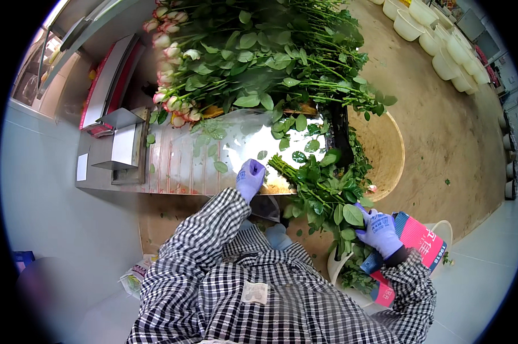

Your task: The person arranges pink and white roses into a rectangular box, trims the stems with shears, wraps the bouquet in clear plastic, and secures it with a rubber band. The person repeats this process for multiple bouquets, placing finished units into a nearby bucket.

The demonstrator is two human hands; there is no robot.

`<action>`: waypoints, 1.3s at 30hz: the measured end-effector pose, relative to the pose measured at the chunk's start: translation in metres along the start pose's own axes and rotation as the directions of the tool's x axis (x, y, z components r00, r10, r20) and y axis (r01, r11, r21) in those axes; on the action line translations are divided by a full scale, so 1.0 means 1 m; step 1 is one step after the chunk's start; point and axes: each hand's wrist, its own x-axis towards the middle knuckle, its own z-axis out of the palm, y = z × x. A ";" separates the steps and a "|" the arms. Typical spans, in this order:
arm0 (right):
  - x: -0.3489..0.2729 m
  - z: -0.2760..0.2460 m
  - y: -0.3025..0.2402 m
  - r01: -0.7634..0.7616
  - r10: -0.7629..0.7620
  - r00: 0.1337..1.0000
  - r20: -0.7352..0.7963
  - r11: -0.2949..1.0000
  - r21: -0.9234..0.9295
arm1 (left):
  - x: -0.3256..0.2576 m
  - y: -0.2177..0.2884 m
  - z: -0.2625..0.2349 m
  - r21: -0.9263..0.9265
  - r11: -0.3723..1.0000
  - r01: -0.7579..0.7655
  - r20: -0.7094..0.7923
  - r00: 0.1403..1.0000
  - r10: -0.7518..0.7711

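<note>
My left hand [250, 180], in a purple glove, is closed in a fist at the table's front edge; what it holds, if anything, is hidden. My right hand [380, 234], gloved alike, reaches beside a leafy bunch of cut stems [322, 186], its fingers apart around a leaf [352, 215]. The bunch hangs over the table's right corner, cut ends toward my left hand. Behind it, a large pile of pink-edged cream roses [176, 74] lies with blooms to the left and stems [333, 63] to the right.
Loose leaves lie on the table [184, 149]. At its left end stands a metal bracket [127, 146]. A round tub [393, 155] sits right of the table; nearer me are a white leaf-filled bin [333, 266] and pink-blue cardboard [419, 241]. Pale basins [448, 63] stand far right.
</note>
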 end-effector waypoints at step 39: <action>0.142 -0.116 -0.263 0.424 -0.345 0.887 -0.308 0.872 0.244 | -0.169 0.243 -0.070 -0.569 0.647 -0.508 0.428 0.489 0.760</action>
